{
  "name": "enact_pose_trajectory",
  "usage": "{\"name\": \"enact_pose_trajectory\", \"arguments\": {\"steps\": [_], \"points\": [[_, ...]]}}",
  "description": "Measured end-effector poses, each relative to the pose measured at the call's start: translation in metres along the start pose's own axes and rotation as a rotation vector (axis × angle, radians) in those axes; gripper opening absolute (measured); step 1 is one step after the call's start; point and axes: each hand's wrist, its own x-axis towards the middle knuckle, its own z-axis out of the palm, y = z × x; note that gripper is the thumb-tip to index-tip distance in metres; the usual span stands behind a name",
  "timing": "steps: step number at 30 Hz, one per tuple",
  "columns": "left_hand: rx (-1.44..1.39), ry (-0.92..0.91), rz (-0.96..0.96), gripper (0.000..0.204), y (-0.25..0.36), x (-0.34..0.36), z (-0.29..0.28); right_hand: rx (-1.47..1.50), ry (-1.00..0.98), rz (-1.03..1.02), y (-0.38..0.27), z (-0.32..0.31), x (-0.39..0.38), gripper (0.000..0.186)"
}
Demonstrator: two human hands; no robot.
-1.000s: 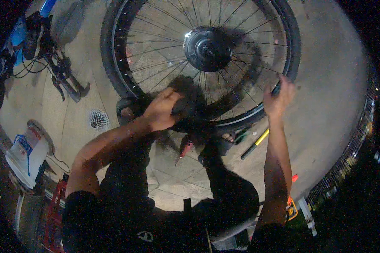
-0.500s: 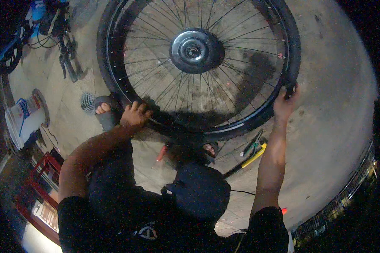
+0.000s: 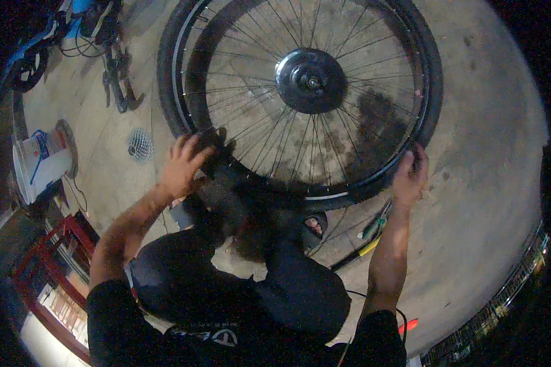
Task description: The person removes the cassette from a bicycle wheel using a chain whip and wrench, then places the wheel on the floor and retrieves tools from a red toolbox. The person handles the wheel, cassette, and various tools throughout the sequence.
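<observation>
A large bicycle wheel (image 3: 180,92) with a black tyre, thin spokes and a broad, shiny dark hub (image 3: 311,81) fills the upper middle. My left hand (image 3: 183,168) is at the tyre's lower left edge, its fingers spread and holding nothing; whether the fingertips touch the rubber is hard to tell. On the lower right side, my right hand (image 3: 409,177) has its thumb and fingers bent around the tyre's outer edge. My sandalled foot (image 3: 314,226) is just below the wheel's bottom, and my knees are bent on the near side.
On the floor left of the wheel lies a silver sprocket cassette (image 3: 142,145). Farther left stand a white bucket (image 3: 54,164) and a red metal frame (image 3: 73,229). A blue bicycle (image 3: 33,52) is at upper left. Green-handled pliers (image 3: 373,227) and a yellow-and-black tool (image 3: 368,247) lie beside my right forearm.
My left hand has come off the tyre and its fingers have spread. My right hand stays at the tyre's edge, slightly lower in view. The wheel and surroundings have shifted right in view.
</observation>
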Motion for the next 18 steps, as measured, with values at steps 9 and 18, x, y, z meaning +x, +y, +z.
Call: {"name": "enact_pose_trajectory", "arguments": {"steps": [9,18], "points": [[-1.247,0.630,-0.729,0.065,-0.043,0.010,0.059,-0.112,-0.364,-0.370,-0.162,0.102,0.031,0.030],[-1.469,0.620,-0.722,0.047,-0.038,0.025,0.046,-0.132,-0.364,-0.319,-0.158,0.116,0.038,0.019]]}}
